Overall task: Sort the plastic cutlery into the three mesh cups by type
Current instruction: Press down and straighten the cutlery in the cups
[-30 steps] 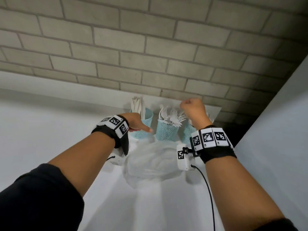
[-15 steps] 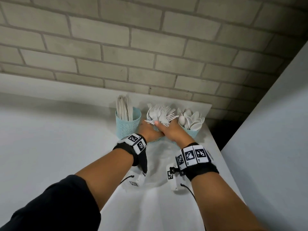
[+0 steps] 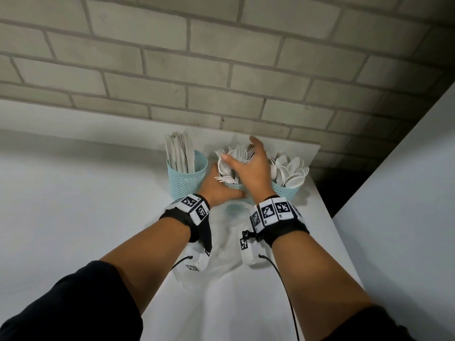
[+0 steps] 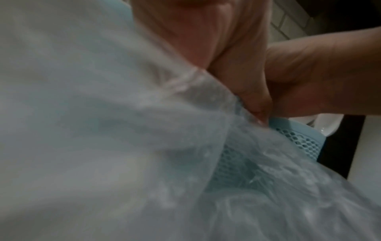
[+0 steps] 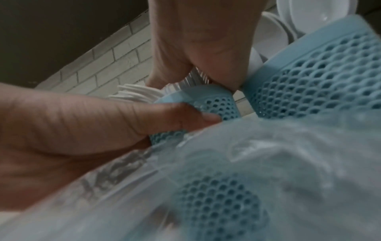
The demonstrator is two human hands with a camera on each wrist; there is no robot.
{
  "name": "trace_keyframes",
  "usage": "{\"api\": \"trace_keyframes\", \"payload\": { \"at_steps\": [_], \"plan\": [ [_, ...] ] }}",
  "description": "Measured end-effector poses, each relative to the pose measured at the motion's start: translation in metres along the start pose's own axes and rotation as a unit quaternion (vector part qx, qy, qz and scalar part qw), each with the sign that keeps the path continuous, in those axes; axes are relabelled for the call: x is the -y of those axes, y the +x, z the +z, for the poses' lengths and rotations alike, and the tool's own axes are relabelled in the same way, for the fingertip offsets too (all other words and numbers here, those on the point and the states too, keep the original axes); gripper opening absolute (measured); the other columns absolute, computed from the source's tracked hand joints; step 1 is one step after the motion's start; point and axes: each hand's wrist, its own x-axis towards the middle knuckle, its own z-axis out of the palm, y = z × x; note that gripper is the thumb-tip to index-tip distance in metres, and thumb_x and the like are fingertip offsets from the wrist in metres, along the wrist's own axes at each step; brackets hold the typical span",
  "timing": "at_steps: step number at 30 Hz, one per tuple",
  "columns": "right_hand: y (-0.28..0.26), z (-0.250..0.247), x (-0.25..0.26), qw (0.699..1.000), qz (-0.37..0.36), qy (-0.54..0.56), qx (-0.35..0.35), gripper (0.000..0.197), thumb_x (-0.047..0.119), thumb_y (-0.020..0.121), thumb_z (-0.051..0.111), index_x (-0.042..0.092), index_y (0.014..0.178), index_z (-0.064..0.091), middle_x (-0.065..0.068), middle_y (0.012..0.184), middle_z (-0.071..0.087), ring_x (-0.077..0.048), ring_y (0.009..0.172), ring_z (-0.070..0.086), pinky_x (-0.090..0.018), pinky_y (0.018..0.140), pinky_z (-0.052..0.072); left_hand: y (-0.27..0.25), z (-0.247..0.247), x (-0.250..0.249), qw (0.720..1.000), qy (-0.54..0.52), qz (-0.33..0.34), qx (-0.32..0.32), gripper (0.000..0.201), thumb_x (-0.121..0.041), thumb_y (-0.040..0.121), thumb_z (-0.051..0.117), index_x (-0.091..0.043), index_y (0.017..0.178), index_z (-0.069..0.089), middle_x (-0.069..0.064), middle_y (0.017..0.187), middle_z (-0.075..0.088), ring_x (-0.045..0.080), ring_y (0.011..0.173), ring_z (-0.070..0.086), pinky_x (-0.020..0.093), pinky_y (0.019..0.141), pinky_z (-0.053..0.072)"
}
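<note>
Three teal mesh cups stand in a row at the back of the white table. The left cup point(image 3: 187, 183) holds knives and the right cup point(image 3: 286, 191) holds spoons point(image 3: 293, 172). The middle cup point(image 3: 237, 186) holds forks point(image 3: 230, 168) and is mostly hidden behind my hands. My left hand point(image 3: 221, 187) grips the middle cup's side; its thumb point(image 5: 185, 114) wraps the mesh wall point(image 5: 218, 104). My right hand point(image 3: 243, 156) lies spread over the fork heads, with thumb and fingers straight. White tines point(image 5: 136, 93) stick out beneath its palm point(image 5: 195, 48).
A crumpled clear plastic bag point(image 3: 221, 242) lies on the table just in front of the cups and fills much of the left wrist view point(image 4: 103, 130). A brick wall point(image 3: 221, 70) rises right behind the cups. The table's right edge point(image 3: 327, 217) runs close beside the spoon cup.
My left hand moved from the knife cup to grip the middle cup. My right hand came down from above the spoon cup and now spreads over the forks.
</note>
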Motion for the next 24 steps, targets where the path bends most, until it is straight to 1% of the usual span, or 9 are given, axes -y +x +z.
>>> {"api": "trace_keyframes", "payload": {
  "at_steps": [2, 6, 9, 10, 13, 15, 18, 21, 24],
  "plan": [
    [0.0, 0.002, 0.002, 0.999, -0.038, -0.028, -0.011, 0.065, 0.039, 0.069, 0.08, 0.017, 0.123, 0.05, -0.004, 0.122, 0.05, -0.015, 0.109, 0.05, -0.023, 0.091, 0.039, -0.002, -0.002, -0.001, 1.0, -0.012, 0.009, 0.013, 0.077, -0.013, 0.047, 0.088, -0.013, 0.115, 0.052, 0.006, 0.108, 0.066, 0.019, 0.101, 0.065, 0.044, 0.09, 0.054],
    [0.006, -0.003, 0.006, 0.992, -0.096, -0.02, -0.075, 0.036, 0.029, 0.078, 0.074, 0.01, 0.104, 0.058, -0.009, 0.109, 0.051, 0.001, 0.079, 0.045, -0.013, 0.078, 0.041, -0.007, 0.0, -0.003, 1.0, 0.01, -0.029, 0.004, 0.112, -0.037, 0.036, 0.091, -0.021, 0.132, 0.035, -0.002, 0.127, 0.055, 0.015, 0.117, 0.054, 0.04, 0.104, 0.043],
    [0.011, -0.007, 0.011, 0.995, -0.087, 0.016, -0.054, 0.033, 0.032, 0.086, 0.065, 0.012, 0.11, 0.057, -0.007, 0.113, 0.05, 0.0, 0.089, 0.048, -0.008, 0.082, 0.038, -0.011, 0.0, -0.014, 0.997, 0.073, -0.02, 0.033, 0.09, -0.023, 0.057, 0.086, -0.008, 0.134, 0.039, 0.001, 0.131, 0.049, 0.018, 0.12, 0.044, 0.032, 0.11, 0.029],
    [0.012, -0.006, 0.01, 0.998, -0.066, -0.006, -0.006, 0.037, 0.038, 0.088, 0.06, 0.013, 0.115, 0.056, -0.007, 0.117, 0.053, -0.007, 0.098, 0.052, -0.016, 0.088, 0.04, -0.012, -0.001, -0.017, 0.996, 0.077, -0.008, 0.036, 0.084, -0.022, 0.058, 0.084, -0.005, 0.13, 0.043, 0.002, 0.127, 0.05, 0.019, 0.118, 0.045, 0.033, 0.11, 0.03],
    [0.01, -0.008, 0.005, 0.994, -0.018, -0.033, 0.099, 0.048, 0.047, 0.093, 0.046, 0.015, 0.128, 0.051, -0.005, 0.132, 0.054, -0.019, 0.124, 0.049, -0.033, 0.104, 0.039, -0.011, -0.001, -0.011, 0.999, 0.026, -0.029, 0.007, 0.1, -0.024, 0.047, 0.088, -0.011, 0.132, 0.035, 0.001, 0.126, 0.051, 0.016, 0.116, 0.05, 0.027, 0.098, 0.039],
    [0.003, -0.014, 0.007, 0.997, -0.026, 0.017, 0.067, 0.046, 0.045, 0.093, 0.048, 0.019, 0.131, 0.049, 0.0, 0.138, 0.048, -0.014, 0.128, 0.043, -0.031, 0.107, 0.035, -0.007, -0.002, -0.004, 0.999, 0.01, -0.049, -0.002, 0.101, -0.017, 0.05, 0.089, -0.013, 0.133, 0.031, -0.001, 0.125, 0.049, 0.013, 0.113, 0.049, 0.024, 0.093, 0.038],
    [-0.01, -0.022, 0.011, 0.991, -0.124, 0.007, -0.039, 0.036, 0.043, 0.087, 0.06, 0.02, 0.115, 0.058, 0.005, 0.121, 0.054, -0.011, 0.119, 0.045, -0.025, 0.099, 0.038, -0.003, -0.001, 0.0, 0.999, 0.03, -0.046, 0.003, 0.107, -0.035, 0.038, 0.09, -0.02, 0.129, 0.038, -0.006, 0.123, 0.054, 0.008, 0.111, 0.054, 0.028, 0.097, 0.045],
    [-0.024, -0.016, 0.01, 0.955, -0.254, -0.14, -0.069, 0.04, 0.052, 0.081, 0.057, 0.014, 0.091, 0.063, 0.001, 0.094, 0.058, -0.017, 0.094, 0.051, -0.027, 0.08, 0.043, 0.0, 0.002, 0.003, 0.996, 0.081, -0.038, 0.015, 0.09, -0.046, 0.045, 0.083, -0.022, 0.123, 0.045, -0.009, 0.113, 0.057, 0.003, 0.103, 0.058, 0.025, 0.089, 0.052],
    [-0.036, -0.006, 0.005, 0.915, -0.323, -0.237, -0.038, 0.043, 0.055, 0.08, 0.052, 0.014, 0.084, 0.065, 0.0, 0.082, 0.061, -0.019, 0.083, 0.052, -0.026, 0.07, 0.04, -0.005, 0.001, -0.007, 0.992, 0.109, -0.068, 0.017, 0.046, -0.033, 0.082, 0.064, -0.011, 0.119, 0.049, -0.004, 0.104, 0.052, 0.012, 0.099, 0.055, 0.017, 0.077, 0.04]
  ]
}}
